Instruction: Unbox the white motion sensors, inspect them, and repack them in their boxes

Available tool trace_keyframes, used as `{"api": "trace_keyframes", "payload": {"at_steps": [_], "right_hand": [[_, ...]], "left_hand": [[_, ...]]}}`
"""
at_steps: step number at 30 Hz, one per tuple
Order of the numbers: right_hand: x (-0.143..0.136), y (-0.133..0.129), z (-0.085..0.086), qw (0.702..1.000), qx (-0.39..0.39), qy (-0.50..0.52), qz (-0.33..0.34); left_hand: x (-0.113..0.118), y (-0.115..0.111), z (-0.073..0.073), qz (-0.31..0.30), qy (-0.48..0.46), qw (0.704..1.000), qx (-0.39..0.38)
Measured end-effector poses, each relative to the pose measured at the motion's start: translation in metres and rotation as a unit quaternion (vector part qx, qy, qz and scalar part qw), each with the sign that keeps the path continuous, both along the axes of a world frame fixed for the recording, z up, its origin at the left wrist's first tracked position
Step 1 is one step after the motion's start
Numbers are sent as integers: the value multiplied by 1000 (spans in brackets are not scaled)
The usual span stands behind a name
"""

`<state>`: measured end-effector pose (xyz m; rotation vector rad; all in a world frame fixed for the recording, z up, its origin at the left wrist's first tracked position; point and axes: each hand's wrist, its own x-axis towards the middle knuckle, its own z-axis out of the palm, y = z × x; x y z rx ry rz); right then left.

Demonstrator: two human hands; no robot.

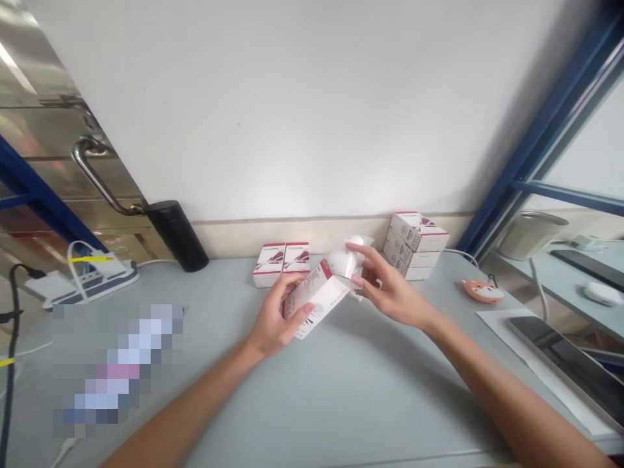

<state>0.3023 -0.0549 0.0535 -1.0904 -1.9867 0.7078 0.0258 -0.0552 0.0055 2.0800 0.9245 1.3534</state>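
Note:
My left hand (pixel 279 318) is wrapped round a small white and red carton (pixel 312 300), tilted with its upper end open to the right. At that open end is a white rounded item in clear plastic wrap (pixel 344 261), partly hidden by my fingers. My right hand (pixel 385 286) is closed on this item, index finger over its top and thumb by the carton's flap. How far the item sits inside the carton I cannot tell. Behind my left hand, two similar cartons (pixel 281 261) lie side by side on the table.
More cartons (pixel 414 246) are stacked against the wall at right. A black bottle (pixel 178 235) and a power strip (pixel 92 284) stand at left, near a pixelated patch. An orange animal-shaped object (pixel 482 290), white paper (pixel 526 364) and a dark phone-like device (pixel 570 364) lie at right.

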Motion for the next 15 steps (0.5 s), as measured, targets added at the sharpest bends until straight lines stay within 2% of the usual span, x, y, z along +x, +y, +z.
{"api": "trace_keyframes", "payload": {"at_steps": [5,9,13,15], "right_hand": [[3,5,-7,998,48,-39,-25],[5,4,-6,992,86,-90,-23],[2,-3,-2,989,77,-123,18],[-2,-4,-2,992,63,-106,18]], "left_hand": [[-1,0,0,-2,-2,1000,-5],[-2,2,-2,0,-6,1000,-20],[-2,3,-3,20,-19,999,-37],[-1,3,-2,30,-24,998,-42]]}}
